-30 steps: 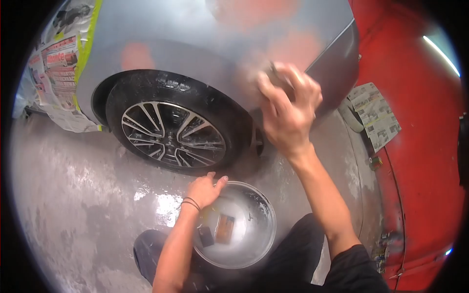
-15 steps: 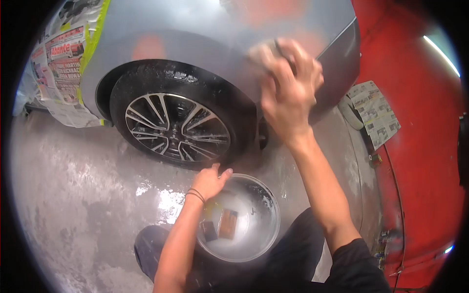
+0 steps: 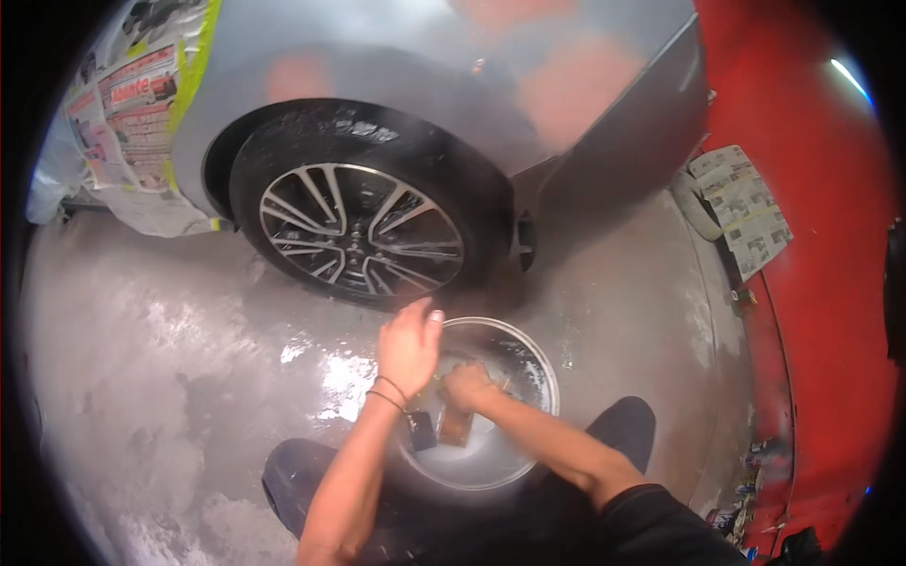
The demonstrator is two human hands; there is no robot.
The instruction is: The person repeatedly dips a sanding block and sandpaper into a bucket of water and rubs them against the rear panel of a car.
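Observation:
A round basin (image 3: 550, 377) of cloudy water stands on the floor between the person's knees. Inside it lie an orange-brown block (image 3: 455, 426) and a dark block (image 3: 421, 431). My left hand (image 3: 410, 349) is at the basin's upper left rim, fingers apart and nothing in it. My right hand (image 3: 467, 385) is down in the basin, just above the brown block, with its fingers curled; what they hold is hidden. Beyond the basin is a car wheel (image 3: 359, 236) under a grey body panel (image 3: 406, 66) with reddish patches.
Newspaper (image 3: 142, 113) with yellow-green tape covers the car's front at the left. A newspaper-covered piece (image 3: 743, 209) stands by the red surface (image 3: 812, 283) at the right. The concrete floor (image 3: 170, 377) looks wet in places.
My right hand has come down from the car panel into the basin. My left hand remains at the rim, its fingers raised slightly. The view has shifted a little.

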